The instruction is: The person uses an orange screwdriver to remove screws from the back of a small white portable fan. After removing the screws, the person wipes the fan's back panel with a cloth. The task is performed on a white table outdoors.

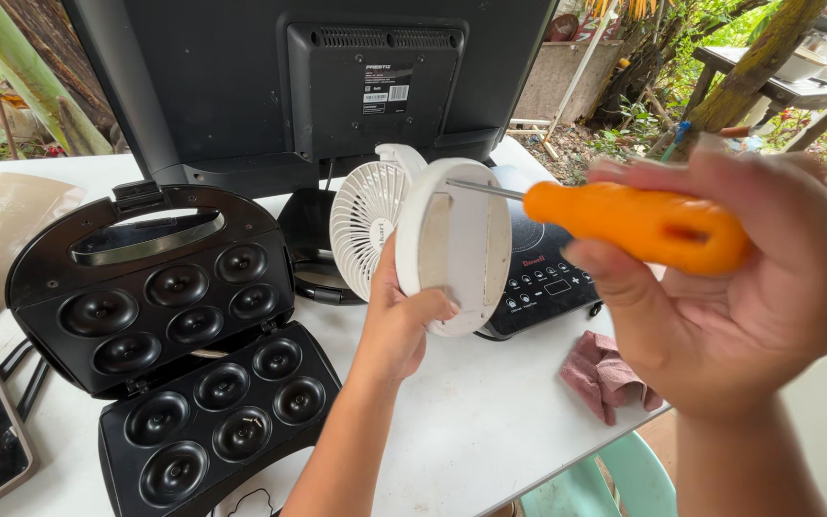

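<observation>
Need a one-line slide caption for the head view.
Left hand holds small white fan; right hand drives orange-handled screwdriver into its base.

One view only, head-worn, so no second view overlaps it. It looks forward and down across a white table (pixel 490 421) from the near edge, tilted steeply. The monitor (pixel 241 77) serves as landmark: its back faces the lens at the far edge, top cropped. The hands sit nearer than the monitor, very close to the lens, the right hand (pixel 729 287) large and soft-focused. Behind the monitor, garden and tree trunks show. Below it, the table's near edge is visible.
</observation>
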